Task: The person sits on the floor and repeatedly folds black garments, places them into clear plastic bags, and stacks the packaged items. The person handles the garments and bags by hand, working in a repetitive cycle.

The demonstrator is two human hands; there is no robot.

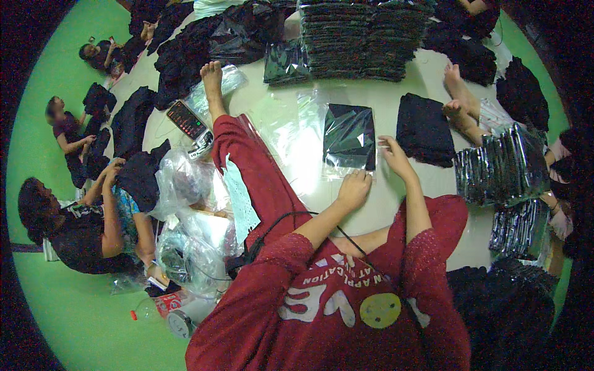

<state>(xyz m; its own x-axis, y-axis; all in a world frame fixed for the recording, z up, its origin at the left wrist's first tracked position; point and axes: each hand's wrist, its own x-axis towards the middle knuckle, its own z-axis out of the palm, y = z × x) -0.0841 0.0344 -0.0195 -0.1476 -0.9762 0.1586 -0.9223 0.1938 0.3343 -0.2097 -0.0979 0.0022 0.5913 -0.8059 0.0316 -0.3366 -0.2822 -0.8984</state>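
A folded black garment in a clear plastic bag [349,137] lies flat on the pale floor sheet in front of me. My left hand [355,189] is at the bag's near edge, its fingers curled together on the plastic there. Beside the bag's right edge is my right hand [395,154], with its fingers apart and nothing visible in them. To its right rests a folded black garment [424,130] without a bag. Several loose clear bags [291,123] lie left of the bagged garment, close to my outstretched leg.
A tall stack of folded black garments [365,43] stands at the far side. Bagged garments [501,166] are piled at the right. At the left are a dark device with lit characters [186,120], crumpled plastic [185,179] and a bottle [151,308]. Co-workers [80,229] sit around.
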